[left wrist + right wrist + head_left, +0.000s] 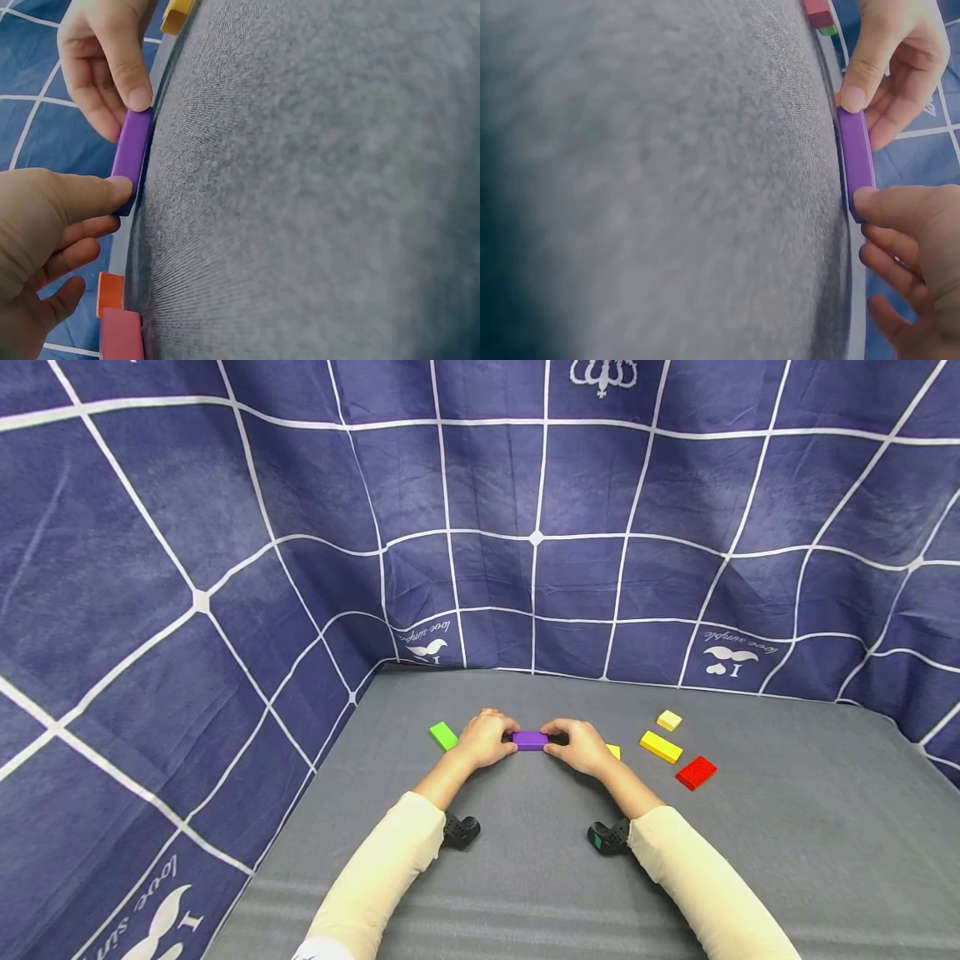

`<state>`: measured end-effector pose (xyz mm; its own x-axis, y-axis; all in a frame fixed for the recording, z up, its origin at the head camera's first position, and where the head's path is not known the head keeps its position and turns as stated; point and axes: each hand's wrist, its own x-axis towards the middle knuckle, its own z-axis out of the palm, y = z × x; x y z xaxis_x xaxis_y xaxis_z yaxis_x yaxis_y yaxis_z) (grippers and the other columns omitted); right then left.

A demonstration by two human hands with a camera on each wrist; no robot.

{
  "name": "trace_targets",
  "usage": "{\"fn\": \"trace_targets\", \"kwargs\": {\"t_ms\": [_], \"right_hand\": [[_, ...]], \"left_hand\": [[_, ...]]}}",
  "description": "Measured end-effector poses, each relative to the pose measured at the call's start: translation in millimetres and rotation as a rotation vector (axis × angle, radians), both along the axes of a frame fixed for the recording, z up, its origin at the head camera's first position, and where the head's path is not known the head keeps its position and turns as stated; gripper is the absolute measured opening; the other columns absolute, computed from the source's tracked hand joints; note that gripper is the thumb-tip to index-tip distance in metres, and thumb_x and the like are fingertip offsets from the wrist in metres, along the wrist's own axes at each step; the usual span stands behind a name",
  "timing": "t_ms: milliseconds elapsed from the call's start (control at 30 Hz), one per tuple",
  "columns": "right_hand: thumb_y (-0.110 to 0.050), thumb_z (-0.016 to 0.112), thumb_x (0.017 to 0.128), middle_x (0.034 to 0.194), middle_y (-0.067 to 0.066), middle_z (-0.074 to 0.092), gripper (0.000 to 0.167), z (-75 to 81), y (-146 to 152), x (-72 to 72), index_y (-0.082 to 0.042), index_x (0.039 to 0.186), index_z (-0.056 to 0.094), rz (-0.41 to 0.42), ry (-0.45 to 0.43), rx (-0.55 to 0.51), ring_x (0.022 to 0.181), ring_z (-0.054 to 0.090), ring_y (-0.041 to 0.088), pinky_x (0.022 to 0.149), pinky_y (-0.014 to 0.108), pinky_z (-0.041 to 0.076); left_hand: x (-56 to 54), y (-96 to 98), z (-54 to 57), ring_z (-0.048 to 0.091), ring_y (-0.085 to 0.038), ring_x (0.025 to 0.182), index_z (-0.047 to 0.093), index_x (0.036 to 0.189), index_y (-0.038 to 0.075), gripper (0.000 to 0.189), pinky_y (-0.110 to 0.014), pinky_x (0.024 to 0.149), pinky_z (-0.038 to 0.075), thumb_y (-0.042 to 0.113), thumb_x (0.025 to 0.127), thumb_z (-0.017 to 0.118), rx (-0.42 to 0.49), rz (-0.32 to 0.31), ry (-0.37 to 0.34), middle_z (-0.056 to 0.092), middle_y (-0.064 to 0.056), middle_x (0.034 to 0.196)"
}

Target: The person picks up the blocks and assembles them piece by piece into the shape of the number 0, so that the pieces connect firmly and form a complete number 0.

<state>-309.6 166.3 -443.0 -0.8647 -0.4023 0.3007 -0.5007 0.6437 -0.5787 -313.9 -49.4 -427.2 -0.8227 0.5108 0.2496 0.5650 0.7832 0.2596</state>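
- Head view: a purple block point(530, 741) sits crosswise between the left hand point(486, 740) and the right hand point(579, 747), midway before the person; each hand has one end, presumably to keep it level.
- Head view: a green block point(443, 736) and an orange piece point(490, 711) lie by the left hand; a half-hidden yellow block point(614, 751) lies behind the right hand, with a yellow bar point(661, 747), a cream block point(669, 720) and a bright red block point(697, 772) farther right. All are clear of the grip.
- Left wrist view: left thumb on the block's near face, forefinger behind; that pinch is only block-wide. Remaining fingers are loosely bent, free of it. A dull red block point(121, 335) stands beside the orange piece.
- Right wrist view: right thumb presses the opposite end, fingertips behind, the gap likewise block-wide; lower fingers bent, off the block. The end hold apparently leaves the middle exposed. Whether the block touches the grey cloth point(667, 187) cannot be determined.
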Motion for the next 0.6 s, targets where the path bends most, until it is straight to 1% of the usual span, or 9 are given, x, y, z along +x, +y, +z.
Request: {"fn": "trace_targets", "kwargs": {"t_ms": [100,200,367,600], "right_hand": [[-0.008,0.076,0.080,0.097,0.010,0.071,0.025,0.0,4.1,4.4,-0.001,0.103,0.071,0.012,-0.003,-0.017,0.096,0.065,0.029,0.088,0.048,0.047],[-0.010,0.077,0.080,0.095,0.007,0.071,0.024,0.5,8.4,9.5,-0.003,0.103,0.072,0.020,-0.021,-0.029,0.094,0.066,0.027,0.087,0.046,0.047],[-0.012,0.079,0.079,0.094,0.003,0.070,0.024,1.4,14.7,17.4,-0.006,0.102,0.073,0.036,-0.065,-0.046,0.093,0.064,0.023,0.085,0.045,0.048],[-0.013,0.079,0.079,0.095,0.002,0.071,0.025,4.1,22.7,31.8,-0.006,0.102,0.073,0.075,-0.101,-0.077,0.094,0.065,0.023,0.088,0.049,0.047]], "left_hand": [[2.4,-1.4,1.5,0.064,-0.016,0.096,0.074,0.107,0.012,0.025,-0.037,0.090,0.047,0.019,0.082,0.077,0.005,-0.033,-0.007,0.070,0.001,0.094],[6.0,-2.4,3.0,0.064,-0.015,0.094,0.074,0.108,0.013,0.026,-0.036,0.082,0.048,0.021,0.083,0.077,0.003,-0.057,-0.030,0.069,0.002,0.096],[13.9,-2.7,5.8,0.060,-0.017,0.098,0.073,0.109,0.012,0.026,-0.034,0.084,0.046,0.022,0.085,0.076,-0.002,-0.105,-0.060,0.070,0.001,0.099],[27.4,-2.8,9.0,0.059,-0.016,0.094,0.074,0.107,0.011,0.026,-0.031,0.082,0.046,0.023,0.084,0.077,0.004,-0.168,-0.047,0.070,0.001,0.099]]}}
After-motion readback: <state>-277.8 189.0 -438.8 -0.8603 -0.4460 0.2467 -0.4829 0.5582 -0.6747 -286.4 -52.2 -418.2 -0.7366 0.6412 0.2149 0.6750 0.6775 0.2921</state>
